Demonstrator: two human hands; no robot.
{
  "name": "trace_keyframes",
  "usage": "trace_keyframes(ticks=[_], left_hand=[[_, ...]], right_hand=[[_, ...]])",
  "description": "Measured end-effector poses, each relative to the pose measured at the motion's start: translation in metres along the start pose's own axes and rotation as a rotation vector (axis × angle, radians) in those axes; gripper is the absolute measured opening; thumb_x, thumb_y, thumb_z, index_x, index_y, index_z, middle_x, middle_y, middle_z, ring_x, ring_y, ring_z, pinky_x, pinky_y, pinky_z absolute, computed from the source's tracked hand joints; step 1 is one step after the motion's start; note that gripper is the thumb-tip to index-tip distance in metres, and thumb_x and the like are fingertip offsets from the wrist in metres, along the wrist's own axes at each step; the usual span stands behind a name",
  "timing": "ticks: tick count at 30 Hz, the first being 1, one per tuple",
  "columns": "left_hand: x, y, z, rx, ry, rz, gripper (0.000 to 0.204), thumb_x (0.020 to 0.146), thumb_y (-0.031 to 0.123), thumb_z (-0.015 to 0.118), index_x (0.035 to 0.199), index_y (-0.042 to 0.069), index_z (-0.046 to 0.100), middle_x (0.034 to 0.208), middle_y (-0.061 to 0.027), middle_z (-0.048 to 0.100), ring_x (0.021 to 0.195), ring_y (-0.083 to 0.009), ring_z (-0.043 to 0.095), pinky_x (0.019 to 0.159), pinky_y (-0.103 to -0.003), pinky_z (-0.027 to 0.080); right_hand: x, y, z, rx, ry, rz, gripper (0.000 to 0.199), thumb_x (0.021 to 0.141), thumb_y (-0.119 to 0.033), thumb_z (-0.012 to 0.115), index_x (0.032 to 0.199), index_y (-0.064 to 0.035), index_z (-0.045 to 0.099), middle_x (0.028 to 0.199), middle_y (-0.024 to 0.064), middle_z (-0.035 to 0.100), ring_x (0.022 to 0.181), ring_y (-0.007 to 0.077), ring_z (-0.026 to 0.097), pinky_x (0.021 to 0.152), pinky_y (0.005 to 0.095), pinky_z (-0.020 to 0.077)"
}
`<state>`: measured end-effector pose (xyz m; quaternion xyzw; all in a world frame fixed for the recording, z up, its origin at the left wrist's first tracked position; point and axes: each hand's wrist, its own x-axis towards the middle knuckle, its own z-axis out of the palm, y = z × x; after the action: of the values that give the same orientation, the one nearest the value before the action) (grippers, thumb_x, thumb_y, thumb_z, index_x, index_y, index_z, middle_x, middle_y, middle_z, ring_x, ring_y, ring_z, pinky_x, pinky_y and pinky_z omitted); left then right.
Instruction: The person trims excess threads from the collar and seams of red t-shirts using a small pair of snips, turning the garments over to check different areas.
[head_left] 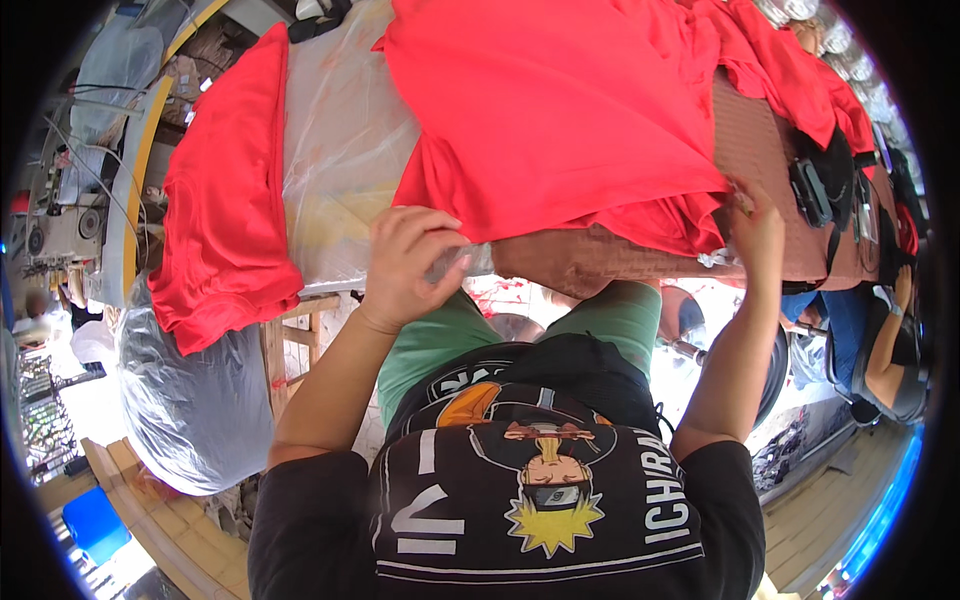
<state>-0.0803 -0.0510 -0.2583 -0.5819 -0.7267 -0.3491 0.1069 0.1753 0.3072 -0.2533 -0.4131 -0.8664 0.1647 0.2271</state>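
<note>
A large red garment lies spread over the table in front of me, its near edge hanging slightly over the table edge. At its near left corner is my left hand, fingers curved and thumb apart, with no hold on the cloth that I can see. My right hand is closed beside the garment's right corner. Between those fingertips is something small and greyish that I cannot make out. A small white piece shows at the cloth's edge below that hand.
Clear plastic sheeting covers the table's left part; brown patterned cloth covers the right. Another red garment hangs over the left end, above a grey plastic-wrapped bundle. More red cloth lies far right, near another person's arm.
</note>
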Motion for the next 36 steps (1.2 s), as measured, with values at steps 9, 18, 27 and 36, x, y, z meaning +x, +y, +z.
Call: trace_keyframes(ticks=[9, 18, 27, 36], left_hand=[[0.039, -0.002, 0.0, -0.269, 0.169, -0.274, 0.02, 0.081, 0.01, 0.069, 0.1, 0.002, 0.067, 0.105, -0.0112, 0.065, 0.092, -0.0261, 0.061, 0.085, -0.035, 0.048], [0.036, 0.002, 0.049, -0.099, -0.104, -0.305, 0.034, 0.074, 0.024, 0.076, 0.106, 0.01, 0.069, 0.109, -0.0046, 0.063, 0.098, -0.0235, 0.06, 0.083, -0.034, 0.049], [0.031, -0.004, 0.054, -0.08, 0.003, -0.218, 0.014, 0.08, 0.014, 0.072, 0.091, 0.006, 0.07, 0.093, -0.0048, 0.068, 0.083, -0.0192, 0.064, 0.075, -0.029, 0.051], [0.047, -0.018, 0.028, -1.033, 0.044, -1.013, 0.025, 0.092, 0.026, 0.063, 0.104, 0.004, 0.064, 0.102, -0.0064, 0.068, 0.098, -0.0141, 0.063, 0.088, -0.029, 0.048]], right_hand=[[0.002, -0.123, -0.016, 0.469, -0.048, -0.078, 0.019, 0.089, -0.004, 0.061, 0.106, -0.0089, 0.068, 0.092, -0.0022, 0.068, 0.068, 0.0026, 0.05, 0.06, 0.019, 0.0398], [-0.029, -0.153, 0.091, 0.524, -0.357, -0.243, 0.018, 0.081, -0.003, 0.064, 0.099, -0.0019, 0.065, 0.09, 0.015, 0.066, 0.079, 0.0277, 0.065, 0.069, 0.0329, 0.05], [-0.032, -0.148, 0.092, 0.507, -0.347, -0.219, 0.018, 0.082, -0.006, 0.065, 0.099, -0.002, 0.065, 0.089, 0.0144, 0.065, 0.077, 0.0264, 0.065, 0.069, 0.0317, 0.0495], [-0.032, -0.169, 0.086, 0.634, -0.509, -0.161, 0.024, 0.083, -0.016, 0.07, 0.103, -0.0039, 0.063, 0.091, 0.009, 0.067, 0.078, 0.0195, 0.064, 0.071, 0.0294, 0.05]])
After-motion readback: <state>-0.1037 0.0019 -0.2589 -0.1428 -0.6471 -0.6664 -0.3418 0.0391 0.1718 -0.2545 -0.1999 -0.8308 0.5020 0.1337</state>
